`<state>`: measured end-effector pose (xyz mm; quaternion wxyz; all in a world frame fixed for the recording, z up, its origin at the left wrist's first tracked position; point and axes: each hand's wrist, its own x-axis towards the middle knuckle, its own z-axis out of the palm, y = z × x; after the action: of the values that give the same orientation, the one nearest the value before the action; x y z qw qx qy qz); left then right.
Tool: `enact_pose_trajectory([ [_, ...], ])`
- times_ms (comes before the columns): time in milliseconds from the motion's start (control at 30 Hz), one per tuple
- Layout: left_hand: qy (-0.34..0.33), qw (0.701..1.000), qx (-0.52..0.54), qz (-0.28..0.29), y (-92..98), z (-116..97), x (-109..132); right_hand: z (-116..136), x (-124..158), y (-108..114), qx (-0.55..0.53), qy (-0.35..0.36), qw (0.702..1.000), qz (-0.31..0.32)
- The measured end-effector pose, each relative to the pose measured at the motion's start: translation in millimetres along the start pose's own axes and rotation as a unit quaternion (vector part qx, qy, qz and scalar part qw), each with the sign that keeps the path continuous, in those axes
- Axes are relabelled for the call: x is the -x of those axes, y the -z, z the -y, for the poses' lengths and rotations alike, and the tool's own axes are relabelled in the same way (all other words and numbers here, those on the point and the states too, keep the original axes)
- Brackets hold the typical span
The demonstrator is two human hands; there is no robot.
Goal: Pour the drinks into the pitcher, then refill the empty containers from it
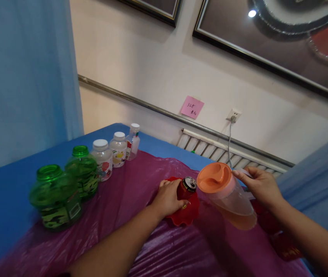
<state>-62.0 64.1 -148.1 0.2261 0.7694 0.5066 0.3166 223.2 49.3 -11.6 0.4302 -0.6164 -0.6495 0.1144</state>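
While the left hand (168,198) wraps a red can (187,186), fingers pressed together and curled round its side, the can stands upright in a red dish (188,217) near the middle of a purple sheet (129,200). The can's top shows a pull tab; whether it is open I cannot tell. At three o'clock of the can the right hand (260,184) grips a clear pitcher (235,202) by its handle, fingers curled shut, thumb laid along the top; the handle itself is mostly hidden. The pitcher tilts toward nine o'clock, its orange lid (214,177) just beside the can's rim, touching or not I cannot tell, and pale orange liquid pools along its lower side. The sheet lies over a blue table (2,200). At nine to ten o'clock of the can runs a row along the sheet's edge: two green jars (56,198) nearest, then three white-capped bottles (119,149) farther back. At twelve o'clock, on the wall, sit a pink note (192,107) and an outlet (233,114) above a radiator (210,148).
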Motion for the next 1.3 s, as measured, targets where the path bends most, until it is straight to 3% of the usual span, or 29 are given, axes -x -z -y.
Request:
enact_pose_trajectory([
  [1300, 0.002, 1.0, -0.005, 0.009, 1.2, 0.8, -0.2, 4.3, 0.1, 5.2, 0.002, -0.007, 1.0, -0.005],
])
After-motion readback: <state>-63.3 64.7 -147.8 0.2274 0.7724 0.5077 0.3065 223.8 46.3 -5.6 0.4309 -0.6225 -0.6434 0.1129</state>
